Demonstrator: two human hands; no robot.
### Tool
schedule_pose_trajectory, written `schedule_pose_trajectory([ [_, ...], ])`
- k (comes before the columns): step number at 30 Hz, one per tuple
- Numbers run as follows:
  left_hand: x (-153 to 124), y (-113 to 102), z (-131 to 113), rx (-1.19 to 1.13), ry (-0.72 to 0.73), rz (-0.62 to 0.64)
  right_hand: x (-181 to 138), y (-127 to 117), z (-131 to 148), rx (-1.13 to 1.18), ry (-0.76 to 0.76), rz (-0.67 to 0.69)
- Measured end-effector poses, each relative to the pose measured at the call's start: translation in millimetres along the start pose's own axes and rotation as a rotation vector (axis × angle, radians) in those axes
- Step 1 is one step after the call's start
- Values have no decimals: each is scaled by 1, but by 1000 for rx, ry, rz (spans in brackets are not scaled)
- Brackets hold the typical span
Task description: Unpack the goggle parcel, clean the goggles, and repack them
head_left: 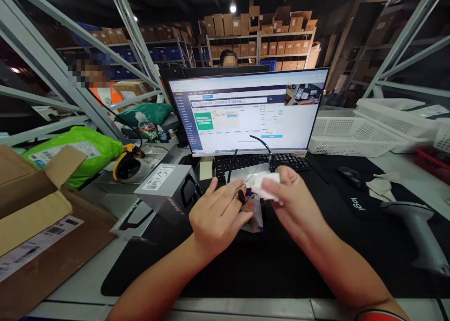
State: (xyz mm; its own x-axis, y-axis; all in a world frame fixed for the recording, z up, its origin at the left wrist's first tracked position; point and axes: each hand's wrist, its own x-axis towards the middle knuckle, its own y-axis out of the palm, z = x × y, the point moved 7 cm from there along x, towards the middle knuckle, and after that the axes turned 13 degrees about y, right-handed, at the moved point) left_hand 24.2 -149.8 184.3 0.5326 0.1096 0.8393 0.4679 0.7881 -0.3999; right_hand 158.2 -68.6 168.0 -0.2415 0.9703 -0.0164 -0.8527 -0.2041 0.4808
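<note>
A white packet (266,186) is pinched in the curled fingers of the right hand (295,204); a small black part (241,197) is gripped by the left hand (218,215), above the black mat (281,260); boxes (168,187) lie near on the left, keyboard (260,162) behind.

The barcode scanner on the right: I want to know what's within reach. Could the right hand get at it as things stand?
Probably yes. The barcode scanner lies on the mat with nothing between it and the right hand, but that hand holds a white packet, so it isn't free.
</note>
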Motion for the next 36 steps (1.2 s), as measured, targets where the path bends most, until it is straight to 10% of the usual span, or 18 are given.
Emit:
schedule_pose_trajectory([
  [5,2,5,2,27,-31,30,10,-7,4,68,41,-2],
  [14,-8,0,27,6,-172,22,-21,17,-28,-488,-611,-230],
  [22,1,4,26,-97,-17,31,13,-15,7,-118,-116,-57],
  [26,1,3,32,-109,-19,18,15,-27,35,-496,-91,62],
  [33,9,-1,36,-262,15,64,-52,-84,122,-811,-657,-542],
  [36,12,2,30,-345,46,159,-67,-74,120,-787,-778,-506],
])
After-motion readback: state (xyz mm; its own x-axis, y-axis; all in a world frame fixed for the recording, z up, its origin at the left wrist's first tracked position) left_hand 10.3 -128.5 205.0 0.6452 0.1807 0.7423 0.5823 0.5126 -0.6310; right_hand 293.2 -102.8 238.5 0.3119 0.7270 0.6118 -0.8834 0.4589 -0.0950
